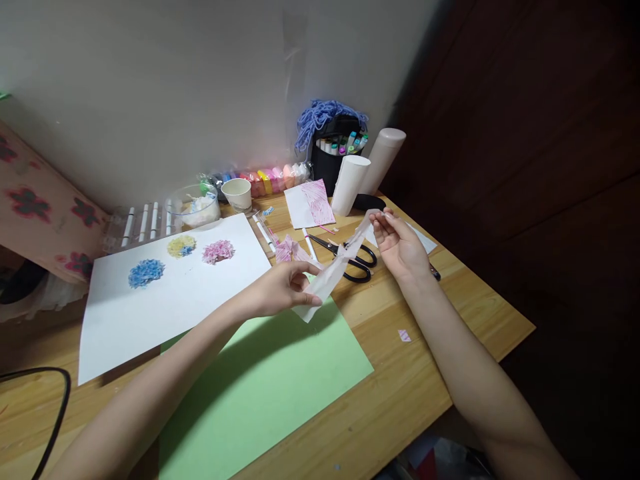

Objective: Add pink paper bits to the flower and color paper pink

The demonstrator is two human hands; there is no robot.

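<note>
A thin white strip of tissue paper [327, 280] stretches slantwise between my two hands, creased and narrow at its middle. My left hand [283, 288] pinches its lower end between thumb and fingers, above the edge of a green sheet [270, 387]. Its upper end is in the fingertips of my right hand [397, 243], palm turned up. Below the strip lie black-handled scissors [357, 270], partly covered by it. Pink-streaked tissue pieces [291, 250] and a white marker [310, 244] lie just behind my left hand.
At left, a white sheet [225, 287] bears blue, yellow and pink crumpled-paper clusters. Behind stand a paper cup [237, 195], a clear bowl [200, 212], a black marker holder [325, 160] and white rolls [351, 185]. A small pink scrap [404, 335] lies near my right forearm.
</note>
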